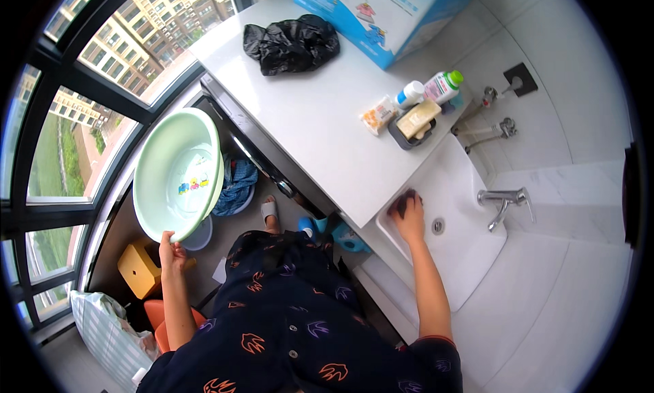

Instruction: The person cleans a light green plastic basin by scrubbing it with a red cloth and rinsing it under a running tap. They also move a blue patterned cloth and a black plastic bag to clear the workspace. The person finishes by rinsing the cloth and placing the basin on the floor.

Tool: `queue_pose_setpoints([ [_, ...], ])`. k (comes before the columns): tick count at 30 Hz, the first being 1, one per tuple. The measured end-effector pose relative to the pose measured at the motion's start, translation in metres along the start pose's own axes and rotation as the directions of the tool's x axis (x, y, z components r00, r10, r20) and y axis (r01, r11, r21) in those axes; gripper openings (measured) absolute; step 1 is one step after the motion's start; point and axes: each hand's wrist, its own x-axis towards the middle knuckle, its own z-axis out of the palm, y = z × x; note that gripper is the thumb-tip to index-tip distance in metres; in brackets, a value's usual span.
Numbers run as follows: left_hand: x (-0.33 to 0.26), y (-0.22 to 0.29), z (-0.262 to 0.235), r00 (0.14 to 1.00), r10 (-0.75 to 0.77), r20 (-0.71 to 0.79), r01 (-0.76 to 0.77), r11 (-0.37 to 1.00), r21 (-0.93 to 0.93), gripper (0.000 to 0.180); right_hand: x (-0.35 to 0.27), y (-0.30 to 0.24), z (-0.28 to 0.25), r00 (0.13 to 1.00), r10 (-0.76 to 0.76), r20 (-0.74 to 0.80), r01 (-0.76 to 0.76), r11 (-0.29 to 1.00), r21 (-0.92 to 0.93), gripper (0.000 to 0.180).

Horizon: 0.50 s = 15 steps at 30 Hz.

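Note:
My left hand (172,255) grips the lower rim of a pale green basin (155,182), its fingers closed on the edge. The basin is tilted up beside the window, and its inside with small cartoon figures on the bottom shows. My right hand (409,223) is down in the white sink (463,270), against the sink's left wall. Its fingers are closed on a small dark wad of cloth (407,201), mostly covered by the hand. The drain (438,226) lies just right of that hand, and the chrome faucet (505,201) stands farther right.
Bottles (443,86), a soap dish with a bar of soap (417,120), a black plastic bag (291,44) and a blue box (388,15) stand on the white counter (320,120). Below the basin are blue clothes (235,183) in a tub and a yellow stool (138,270).

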Motion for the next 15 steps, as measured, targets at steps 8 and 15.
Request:
queue_pose_setpoints([
  [8,0.009,-0.002,-0.014,0.996,-0.088,-0.018,0.086,0.994,-0.074,0.016,-0.009,0.035,-0.008,0.925,0.361,-0.120,-0.301,0.888,0.349,0.044],
  [15,0.015,0.010,-0.003,0.982,-0.176,0.073,0.182,0.979,-0.093,0.019,-0.005,-0.002,-0.084,0.886,0.463,-0.017,-0.109,0.244,0.964,0.035],
])
